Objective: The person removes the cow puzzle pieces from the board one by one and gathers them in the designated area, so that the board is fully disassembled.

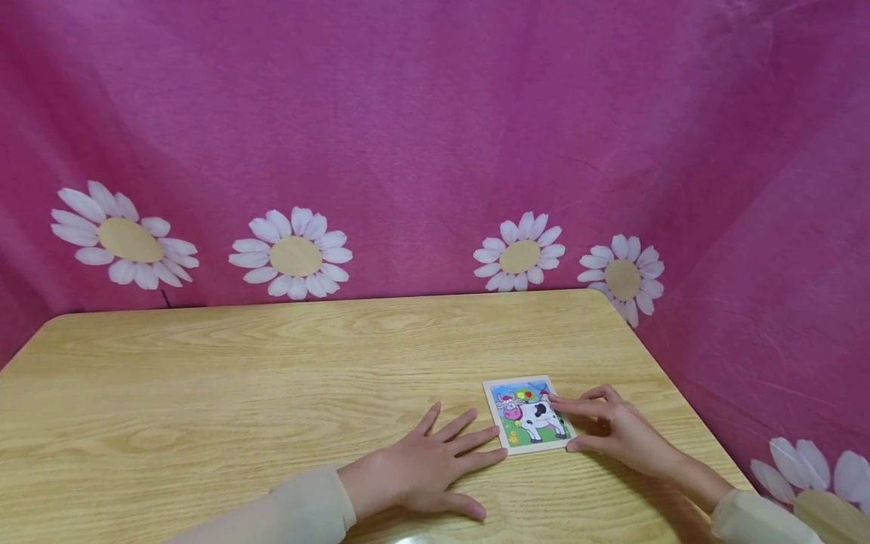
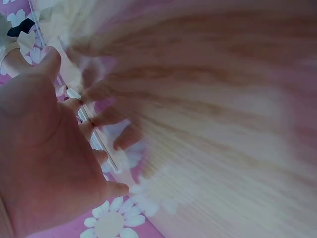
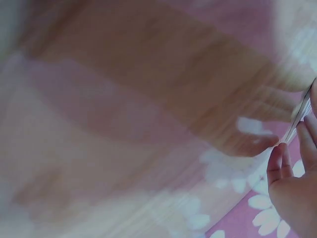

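Observation:
A square picture board (image 1: 529, 415) with a cartoon cow in a pale wooden frame lies flat on the table. My left hand (image 1: 435, 465) rests on the tabletop with its fingers spread, their tips at the board's left edge. On the other side, my right hand (image 1: 628, 434) touches the board: extended fingers reach over its right edge onto the picture, and the thumb lies at the lower right corner. The left wrist view shows the left palm (image 2: 54, 148) close to the table, and the board edge-on past the fingers. Fingers of the right hand (image 3: 297, 188) meet the board's edge in the right wrist view.
The wood-grain table (image 1: 204, 400) has rounded far corners. A pink cloth (image 1: 408, 136) printed with large white daisies hangs behind it and along the right side, close to the table's edges.

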Demonstrator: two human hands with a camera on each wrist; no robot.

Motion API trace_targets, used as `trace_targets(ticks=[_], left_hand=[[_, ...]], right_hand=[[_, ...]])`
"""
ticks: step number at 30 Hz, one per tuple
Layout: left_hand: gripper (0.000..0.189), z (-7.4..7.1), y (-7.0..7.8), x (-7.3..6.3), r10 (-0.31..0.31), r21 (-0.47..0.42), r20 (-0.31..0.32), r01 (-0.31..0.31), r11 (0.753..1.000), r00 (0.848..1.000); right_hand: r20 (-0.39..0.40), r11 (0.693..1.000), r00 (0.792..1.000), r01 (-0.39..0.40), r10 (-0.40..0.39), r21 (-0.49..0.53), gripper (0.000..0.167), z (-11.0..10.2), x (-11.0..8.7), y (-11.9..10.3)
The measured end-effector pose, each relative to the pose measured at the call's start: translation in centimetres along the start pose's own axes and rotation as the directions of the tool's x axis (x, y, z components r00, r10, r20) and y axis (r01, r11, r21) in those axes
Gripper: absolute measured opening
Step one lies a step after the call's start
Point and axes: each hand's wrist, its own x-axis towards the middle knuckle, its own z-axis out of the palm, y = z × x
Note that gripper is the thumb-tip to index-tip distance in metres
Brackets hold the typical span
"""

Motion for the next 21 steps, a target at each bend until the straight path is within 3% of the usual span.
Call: trace_targets(ticks=[12,21], left_hand=[[0.075,0.6,-1.5,-2.7,-0.004,-0.063,-0.021,0.003,0.998,1.000],[0.074,0.8,-2.6,-5.1,-0.005,-0.101,-0.038,0.001,0.995,0.999]], right_hand=[[0.015,0.999,1.000,0.010,-0.011,0.039,0.056,1.4,1.8,-2.1],[0.131,0.986,0.984,-0.136,0.123,0.100,0.056,2.3,3.3,-4.0]])
